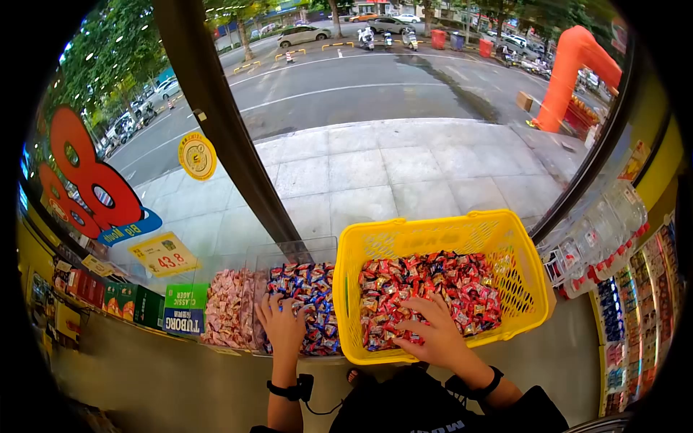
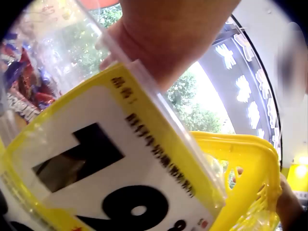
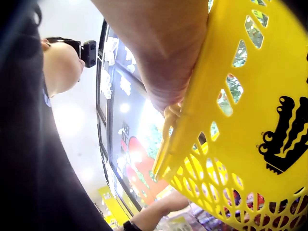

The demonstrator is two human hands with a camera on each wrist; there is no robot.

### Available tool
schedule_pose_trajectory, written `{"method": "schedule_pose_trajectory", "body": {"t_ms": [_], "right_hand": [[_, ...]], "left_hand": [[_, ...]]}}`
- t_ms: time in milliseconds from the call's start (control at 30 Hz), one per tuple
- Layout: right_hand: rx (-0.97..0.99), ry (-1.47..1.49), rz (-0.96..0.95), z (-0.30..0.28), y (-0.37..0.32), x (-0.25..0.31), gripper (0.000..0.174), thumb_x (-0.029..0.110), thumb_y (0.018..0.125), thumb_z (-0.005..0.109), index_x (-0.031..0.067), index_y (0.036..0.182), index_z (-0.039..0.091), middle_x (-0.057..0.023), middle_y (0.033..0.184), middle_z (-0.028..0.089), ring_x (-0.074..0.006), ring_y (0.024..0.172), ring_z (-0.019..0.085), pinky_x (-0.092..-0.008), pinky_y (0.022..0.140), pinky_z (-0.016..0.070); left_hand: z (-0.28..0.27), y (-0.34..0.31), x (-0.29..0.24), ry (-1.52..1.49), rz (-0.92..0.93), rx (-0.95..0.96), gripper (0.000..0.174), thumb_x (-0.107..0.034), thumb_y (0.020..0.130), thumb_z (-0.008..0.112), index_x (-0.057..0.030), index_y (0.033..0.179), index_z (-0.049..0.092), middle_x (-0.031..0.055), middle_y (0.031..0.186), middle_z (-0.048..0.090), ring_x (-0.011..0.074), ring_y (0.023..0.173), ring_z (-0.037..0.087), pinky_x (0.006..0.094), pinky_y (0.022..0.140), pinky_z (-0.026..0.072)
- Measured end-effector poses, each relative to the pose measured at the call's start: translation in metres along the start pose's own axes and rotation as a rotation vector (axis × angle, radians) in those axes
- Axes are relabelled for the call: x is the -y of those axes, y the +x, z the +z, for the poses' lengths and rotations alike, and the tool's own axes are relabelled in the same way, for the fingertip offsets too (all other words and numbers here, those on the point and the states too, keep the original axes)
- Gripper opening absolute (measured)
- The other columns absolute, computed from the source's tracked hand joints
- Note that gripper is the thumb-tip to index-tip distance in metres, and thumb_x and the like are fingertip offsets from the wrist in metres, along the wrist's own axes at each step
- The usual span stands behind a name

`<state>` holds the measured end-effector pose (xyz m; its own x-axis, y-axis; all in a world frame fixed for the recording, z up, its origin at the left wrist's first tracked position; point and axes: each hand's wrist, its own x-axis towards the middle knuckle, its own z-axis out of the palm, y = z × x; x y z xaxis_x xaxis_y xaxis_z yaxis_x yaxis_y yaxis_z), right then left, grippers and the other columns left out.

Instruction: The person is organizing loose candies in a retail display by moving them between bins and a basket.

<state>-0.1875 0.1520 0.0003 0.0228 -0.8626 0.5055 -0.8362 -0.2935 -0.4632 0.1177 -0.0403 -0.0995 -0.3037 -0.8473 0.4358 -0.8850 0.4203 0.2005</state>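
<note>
Spreading its fingers over the red-and-blue wrapped candies (image 1: pixel 312 289), the left hand (image 1: pixel 284 328) is palm down with its fingertips at the pile; it is hard to be sure from above whether they touch the wrappers. The right hand (image 1: pixel 437 335) reaches over the near rim of the yellow basket (image 1: pixel 540 285), fingers apart and slightly bent, thumb set away from them, above the red wrapped candies (image 1: pixel 404 274). Nothing shows pinched in either hand, though the undersides of the fingers are out of sight.

The red-and-blue candies lie in a clear bin (image 1: pixel 321 245), just beside the basket on its left. The red candies spread across the inside of the basket, whose side has slanted openings and a black crocodile print (image 3: pixel 286 139). A large yellow-and-white price label (image 2: pixel 72 125) faces the left wrist camera from the clear plastic front.

Farther left are pink wrapped candies (image 1: pixel 227 303), then a green-and-blue box (image 1: pixel 185 309). To the right of the basket, clear containers with red lids (image 1: pixel 613 216) stand near the window frame (image 1: pixel 588 169). Beyond the glass are grey paving (image 1: pixel 390 166), a road (image 1: pixel 346 86) and an orange inflatable arch (image 1: pixel 567 72).
</note>
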Motion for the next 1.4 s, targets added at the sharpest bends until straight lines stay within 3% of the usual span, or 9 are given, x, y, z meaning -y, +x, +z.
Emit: {"method": "schedule_pose_trajectory", "body": {"t_ms": [133,233,500,767,933,1033,1133,1267,1400], "right_hand": [[-0.022,-0.037,-0.009,-0.001,0.002,0.004,0.028,0.023,0.083,0.091,0.0134,0.106,0.079,-0.0105,0.138,0.067,-0.0318,0.132,0.064,-0.0580,0.119,0.0408],[-0.032,-0.013,-0.019,-0.003,0.005,0.006,0.028,0.021,0.085,0.090,0.0131,0.109,0.078,-0.0108,0.138,0.068,-0.0321,0.130,0.065,-0.0572,0.118,0.0419],[-0.046,0.036,-0.038,-0.002,-0.003,0.000,0.023,0.020,0.090,0.082,0.0122,0.111,0.075,-0.0119,0.134,0.067,-0.0318,0.130,0.063,-0.0567,0.116,0.0437],[0.188,-0.180,-0.080,-0.064,-0.002,-0.033,0.034,0.021,0.089,0.081,0.0108,0.120,0.072,-0.0134,0.131,0.064,-0.0336,0.122,0.061,-0.0523,0.106,0.0467],[0.507,-0.262,0.033,-0.089,0.013,-0.078,0.063,0.029,0.092,0.082,0.0101,0.148,0.061,-0.0202,0.150,0.060,-0.0417,0.139,0.056,-0.0527,0.118,0.0449],[0.832,-0.267,0.137,-0.078,0.035,-0.120,0.078,0.040,0.094,0.078,0.0095,0.160,0.049,-0.0265,0.159,0.052,-0.0474,0.144,0.052,-0.0542,0.121,0.0425],[0.914,-0.311,0.220,-0.050,0.028,-0.165,0.074,0.045,0.092,0.075,0.0166,0.156,0.052,-0.0226,0.147,0.057,-0.0471,0.136,0.056,-0.0578,0.114,0.0475],[1.082,-0.377,0.379,-0.019,0.043,-0.203,0.080,0.047,0.093,0.073,0.0254,0.164,0.045,-0.0253,0.158,0.050,-0.0488,0.142,0.052,-0.0574,0.117,0.0469],[1.059,-0.450,0.297,-0.007,0.054,-0.205,0.085,0.045,0.092,0.074,0.0245,0.168,0.042,-0.0286,0.161,0.047,-0.0485,0.142,0.053,-0.0527,0.119,0.0462]], "left_hand": [[-0.044,0.015,-0.030,-0.075,0.045,-0.176,0.027,-0.017,0.092,0.080,-0.0059,0.116,0.073,0.0167,0.136,0.062,0.0441,0.140,0.049,0.0599,0.121,0.0358],[-0.076,0.020,-0.058,-0.277,0.151,-0.135,0.034,-0.020,0.092,0.082,-0.0087,0.123,0.072,0.0156,0.137,0.062,0.0434,0.140,0.050,0.0666,0.123,0.0308],[-0.075,0.015,-0.131,-0.487,0.407,0.139,0.037,-0.024,0.088,0.088,-0.0117,0.120,0.076,0.0156,0.137,0.063,0.0426,0.138,0.053,0.0606,0.120,0.0369],[-0.078,0.009,-0.152,-0.370,0.465,0.221,0.038,-0.038,0.092,0.083,-0.0154,0.122,0.078,0.0116,0.142,0.063,0.0388,0.144,0.050,0.0654,0.128,0.0222],[-0.071,0.012,-0.155,-0.409,0.454,0.233,0.039,-0.044,0.094,0.079,-0.0140,0.119,0.078,0.0115,0.144,0.063,0.0381,0.145,0.049,0.0668,0.128,0.0214],[-0.068,0.011,-0.150,-0.426,0.485,0.221,0.039,-0.044,0.094,0.079,-0.0140,0.119,0.077,0.0115,0.144,0.063,0.0381,0.145,0.049,0.0667,0.128,0.0219],[-0.067,0.011,-0.150,-0.427,0.477,0.188,0.037,-0.043,0.094,0.080,-0.0147,0.118,0.078,0.0113,0.145,0.063,0.0379,0.145,0.049,0.0663,0.129,0.0225],[-0.067,0.011,-0.150,-0.413,0.467,0.176,0.035,-0.042,0.094,0.080,-0.0152,0.117,0.078,0.0102,0.146,0.062,0.0374,0.145,0.049,0.0662,0.129,0.0230],[-0.065,0.010,-0.149,-0.415,0.459,0.168,0.035,-0.041,0.093,0.081,-0.0157,0.117,0.079,0.0093,0.146,0.062,0.0367,0.145,0.049,0.0658,0.129,0.0241]]}}
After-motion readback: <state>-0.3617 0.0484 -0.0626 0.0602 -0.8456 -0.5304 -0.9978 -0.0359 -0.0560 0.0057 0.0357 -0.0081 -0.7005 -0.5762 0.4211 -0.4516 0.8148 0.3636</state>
